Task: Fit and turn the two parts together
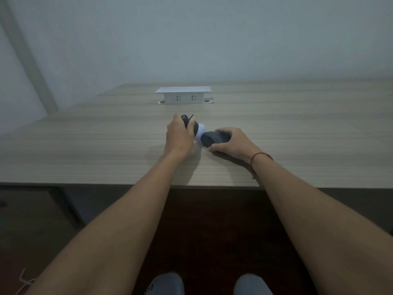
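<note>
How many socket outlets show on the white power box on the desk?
2. Both sit on the front face of the white power box at the far middle of the desk: one left of centre, one right. Other faces are hidden.

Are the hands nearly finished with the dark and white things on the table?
Hard to say. Done: nothing looks finished or put aside on the table. In hand: the left hand grips a dark thing, the right hand grips another dark piece, and a white part sits between them. Left: both pieces are held close together; what they are is too dim to tell.
</note>
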{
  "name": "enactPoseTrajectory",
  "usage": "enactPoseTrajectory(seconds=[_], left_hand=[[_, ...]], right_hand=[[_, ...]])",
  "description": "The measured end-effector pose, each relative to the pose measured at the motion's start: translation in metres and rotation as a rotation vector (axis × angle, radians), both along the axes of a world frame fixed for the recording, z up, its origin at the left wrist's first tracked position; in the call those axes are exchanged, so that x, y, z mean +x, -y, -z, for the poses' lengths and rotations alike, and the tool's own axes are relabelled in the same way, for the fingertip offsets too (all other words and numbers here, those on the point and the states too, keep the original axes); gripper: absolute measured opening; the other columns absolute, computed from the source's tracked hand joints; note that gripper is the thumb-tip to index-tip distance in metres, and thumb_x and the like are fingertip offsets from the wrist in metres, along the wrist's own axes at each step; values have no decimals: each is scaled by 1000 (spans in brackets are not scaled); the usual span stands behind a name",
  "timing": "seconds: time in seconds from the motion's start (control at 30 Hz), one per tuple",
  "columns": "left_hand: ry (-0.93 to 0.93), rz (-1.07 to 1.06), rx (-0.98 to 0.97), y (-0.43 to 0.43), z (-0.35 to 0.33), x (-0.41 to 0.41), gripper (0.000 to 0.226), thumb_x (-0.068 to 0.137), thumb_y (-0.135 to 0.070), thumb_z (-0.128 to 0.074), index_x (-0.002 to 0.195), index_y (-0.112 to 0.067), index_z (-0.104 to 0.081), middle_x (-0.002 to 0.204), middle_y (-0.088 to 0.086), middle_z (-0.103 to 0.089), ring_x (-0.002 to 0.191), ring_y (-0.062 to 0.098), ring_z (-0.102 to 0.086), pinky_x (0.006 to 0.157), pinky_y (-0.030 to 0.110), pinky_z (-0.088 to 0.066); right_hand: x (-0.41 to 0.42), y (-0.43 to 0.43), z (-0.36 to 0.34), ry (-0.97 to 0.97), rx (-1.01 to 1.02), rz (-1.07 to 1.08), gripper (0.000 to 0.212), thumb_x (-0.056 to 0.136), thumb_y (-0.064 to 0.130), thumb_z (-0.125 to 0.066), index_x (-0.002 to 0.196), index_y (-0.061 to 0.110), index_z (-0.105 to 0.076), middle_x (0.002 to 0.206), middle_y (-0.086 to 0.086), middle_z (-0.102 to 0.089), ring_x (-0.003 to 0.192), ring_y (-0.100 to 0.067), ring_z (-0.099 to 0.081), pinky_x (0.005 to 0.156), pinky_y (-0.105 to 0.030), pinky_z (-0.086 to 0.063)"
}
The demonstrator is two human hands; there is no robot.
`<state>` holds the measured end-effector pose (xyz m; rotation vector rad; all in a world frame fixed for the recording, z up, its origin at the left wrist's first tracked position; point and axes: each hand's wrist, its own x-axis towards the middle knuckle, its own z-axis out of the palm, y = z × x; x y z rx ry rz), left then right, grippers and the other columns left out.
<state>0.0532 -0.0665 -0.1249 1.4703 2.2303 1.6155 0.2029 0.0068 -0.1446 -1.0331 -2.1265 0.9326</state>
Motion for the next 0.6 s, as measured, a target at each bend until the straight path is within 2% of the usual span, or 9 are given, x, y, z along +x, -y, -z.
enactPoseTrajectory(seconds=[0.13, 0.3, 0.4, 0.5, 0.6], left_hand=[[29, 8, 30, 1, 1, 7, 35, 98, -32, -49, 110, 0, -53, 104, 13, -59, 94, 27, -59, 74, 30, -43], [-88, -19, -200, 0, 3, 1, 37, 97, -29, -52, 115, 3, -53, 119, 22, -57, 105, 35, -58, 77, 32, -39], [-95, -23, -160, -2, -7, -4, 39, 96, -32, -52, 113, 4, -56, 114, 20, -59, 97, 32, -58, 74, 31, -39], [-77, 27, -51, -6, -12, 4, 37, 95, -34, -52, 103, 1, -59, 102, 16, -62, 83, 24, -54, 69, 28, -36], [-107, 41, -64, -10, -11, 12, 34, 95, -33, -54, 104, -1, -59, 102, 14, -62, 83, 22, -51, 70, 29, -37]], right_hand=[[-2, 0, 2, 24, 22, 11, 78, 69, 36, -84, 136, 13, -51, 130, -2, -57, 110, -14, -51, 88, -25, -39], [1, 2, 1, -14, 31, 34, 70, 70, 32, -84, 130, 13, -54, 116, 2, -55, 104, -13, -50, 80, -19, -39], [-1, 2, 2, -25, 33, 37, 69, 68, 33, -85, 128, 13, -55, 111, 4, -55, 102, -13, -52, 68, -12, -36], [-1, 2, 2, -29, 19, 39, 65, 67, 33, -85, 124, 15, -58, 111, 3, -58, 101, -15, -55, 68, -13, -37], [0, 2, 2, -47, 23, 19, 63, 66, 32, -86, 121, 17, -61, 110, 3, -61, 102, -15, -57, 69, -15, -40]])
